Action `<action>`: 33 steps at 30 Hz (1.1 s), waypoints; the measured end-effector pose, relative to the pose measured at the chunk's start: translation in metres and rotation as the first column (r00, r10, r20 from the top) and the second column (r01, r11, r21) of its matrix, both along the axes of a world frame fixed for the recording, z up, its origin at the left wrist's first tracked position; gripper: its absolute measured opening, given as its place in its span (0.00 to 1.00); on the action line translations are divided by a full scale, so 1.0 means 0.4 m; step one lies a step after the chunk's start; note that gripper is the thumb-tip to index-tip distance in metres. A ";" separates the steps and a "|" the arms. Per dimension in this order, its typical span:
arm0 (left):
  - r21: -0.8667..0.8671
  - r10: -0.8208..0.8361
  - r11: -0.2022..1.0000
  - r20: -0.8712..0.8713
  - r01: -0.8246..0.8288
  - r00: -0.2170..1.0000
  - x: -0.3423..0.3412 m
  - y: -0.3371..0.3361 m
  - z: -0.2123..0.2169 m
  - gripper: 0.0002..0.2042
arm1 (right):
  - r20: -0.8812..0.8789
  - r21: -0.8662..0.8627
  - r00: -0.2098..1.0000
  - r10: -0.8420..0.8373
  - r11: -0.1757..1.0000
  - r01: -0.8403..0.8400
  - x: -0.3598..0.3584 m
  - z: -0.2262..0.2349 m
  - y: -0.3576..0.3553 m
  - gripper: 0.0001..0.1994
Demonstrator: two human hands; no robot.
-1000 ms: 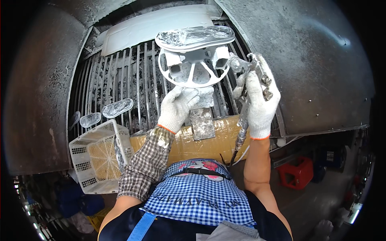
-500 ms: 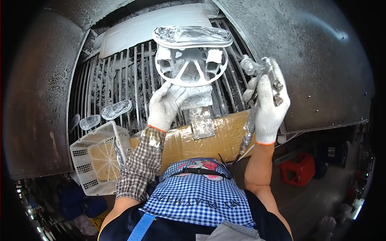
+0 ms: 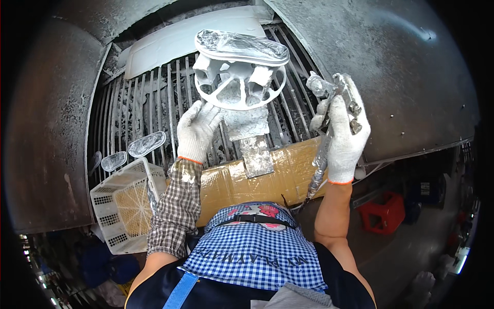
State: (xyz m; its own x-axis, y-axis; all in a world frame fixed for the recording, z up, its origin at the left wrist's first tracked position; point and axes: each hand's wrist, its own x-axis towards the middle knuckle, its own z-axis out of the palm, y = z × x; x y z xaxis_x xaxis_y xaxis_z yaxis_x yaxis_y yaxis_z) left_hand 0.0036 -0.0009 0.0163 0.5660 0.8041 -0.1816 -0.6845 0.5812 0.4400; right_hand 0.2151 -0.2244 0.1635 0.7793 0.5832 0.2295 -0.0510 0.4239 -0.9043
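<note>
My left hand (image 3: 198, 131), in a white knit glove, has its fingers stretched out just below the left rim of a white spoked wheel (image 3: 242, 100); whether the fingertips touch it I cannot tell. Resting on supports above the wheel is a long oval piece (image 3: 242, 45) with a shiny, clear-looking top and a white edge. A crusted white block (image 3: 248, 123) stands beneath the wheel. My right hand (image 3: 346, 139), also gloved, is closed around a spray gun (image 3: 323, 85) wrapped in silvery film, its nozzle toward the wheel. A wrapped hose (image 3: 318, 170) hangs from it.
Metal bars (image 3: 149, 103) form a grate under the wheel, with dark side panels (image 3: 401, 87) around it. Smaller oval pieces (image 3: 147, 144) lie at the left, beside a white plastic basket (image 3: 114, 219). Taped cardboard (image 3: 221, 183) covers the front edge. A red stool (image 3: 382, 213) stands right.
The wheel and the oval piece on it have turned a little, the piece's right end now nearer me. My left hand has moved slightly left and down, off the wheel's rim. My right hand barely moved.
</note>
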 end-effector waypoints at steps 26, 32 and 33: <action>-0.024 -0.067 0.998 -0.034 0.066 0.997 0.041 -0.038 -0.003 0.24 | 0.043 -0.078 0.994 0.103 0.992 -0.099 -0.030 0.003 -0.054 0.24; -0.001 -0.012 1.000 -0.043 0.012 0.999 0.019 -0.016 0.015 0.15 | -0.033 -0.065 0.989 0.147 0.987 -0.149 -0.037 0.011 -0.050 0.25; -0.001 -0.003 1.000 -0.030 0.003 1.000 0.011 -0.006 0.009 0.14 | -0.025 -0.078 0.984 0.174 0.981 -0.175 -0.040 0.007 -0.050 0.25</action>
